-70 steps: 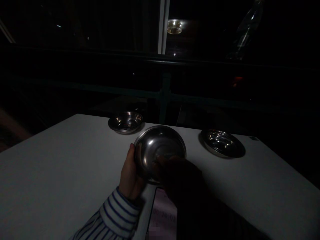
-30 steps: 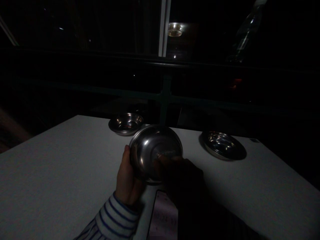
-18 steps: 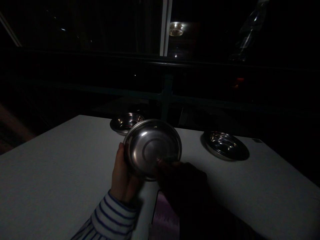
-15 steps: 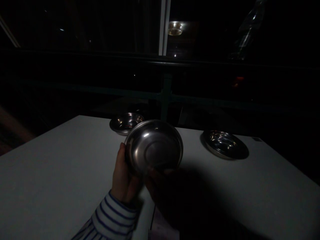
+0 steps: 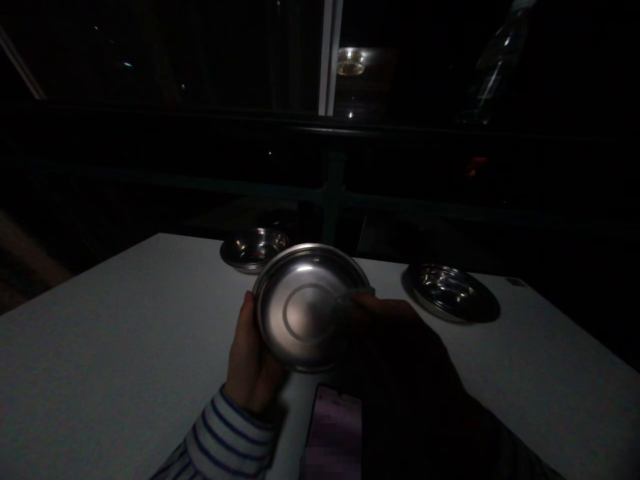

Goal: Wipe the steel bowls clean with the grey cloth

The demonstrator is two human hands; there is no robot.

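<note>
A shiny metal bowl (image 5: 300, 313) is tilted up in front of me, its ringed round base facing me. My left hand (image 5: 249, 363), in a striped cuff, grips it by the left and lower left edge. On the right side of the base is my right hand (image 5: 395, 333), in deep shadow. Its fingers are closed, and a small greyish edge shows at the fingertips against the metal. What that piece is stays too dark to make out. Below the bowl a phone (image 5: 336, 427) with a lit pinkish screen lies between my forearms.
Two more metal bowls stand on the white table (image 5: 125, 333): one bowl (image 5: 253, 250) at the back left, another bowl (image 5: 453, 293) at the right. Behind the table's far edge are a dark rail and window, with a bottle (image 5: 500, 67) at upper right.
My right hand has moved up and right across the bowl's base, from its lower edge to its right side. More of the base and the phone now shows. My left hand keeps its grip.
</note>
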